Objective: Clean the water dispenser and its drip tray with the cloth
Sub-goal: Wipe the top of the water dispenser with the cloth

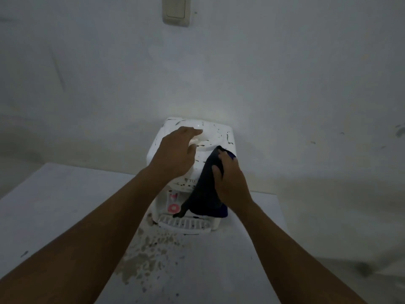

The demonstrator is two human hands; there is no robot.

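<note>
The white dispenser [190, 154] stands on the table [65, 194] against the wall, its tray [185, 224] in front. The left hand [175, 154] rests flat on its top; the right hand [230, 178] grips a dark cloth [203, 194] against its right side.
</note>
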